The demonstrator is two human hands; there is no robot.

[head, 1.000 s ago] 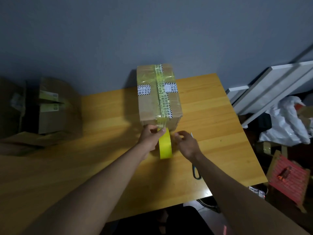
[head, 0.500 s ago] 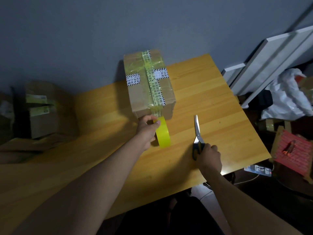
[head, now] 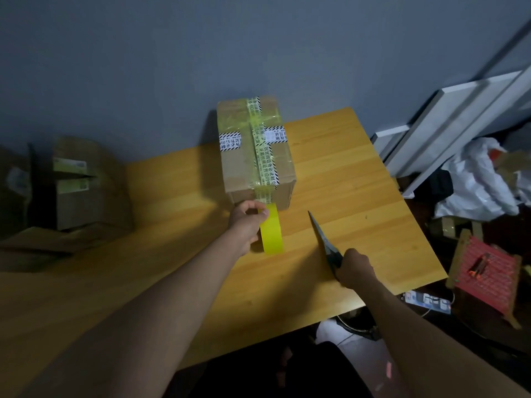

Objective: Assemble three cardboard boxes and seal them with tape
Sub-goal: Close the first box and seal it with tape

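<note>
A closed cardboard box [head: 244,170] stands at the far middle of the wooden table [head: 359,196], with printed yellow-green tape running along its top and down its near face. My left hand [head: 246,222] grips a yellow tape roll [head: 271,228] just in front of the box, and the tape strip still joins roll and box. My right hand [head: 355,267] holds the handles of grey scissors [head: 324,239], whose closed blades point toward the box, to the right of the roll.
Other cardboard boxes [head: 83,185] and flattened cardboard sit at the left end of the table. White boards [head: 448,124] lean on the wall at right, beside a white plastic bag [head: 477,182] and a red stool [head: 488,274] on the floor.
My right hand left the tape near the box, moved right and toward me, and took hold of the scissors. My left hand kept the roll at the box's near face.
</note>
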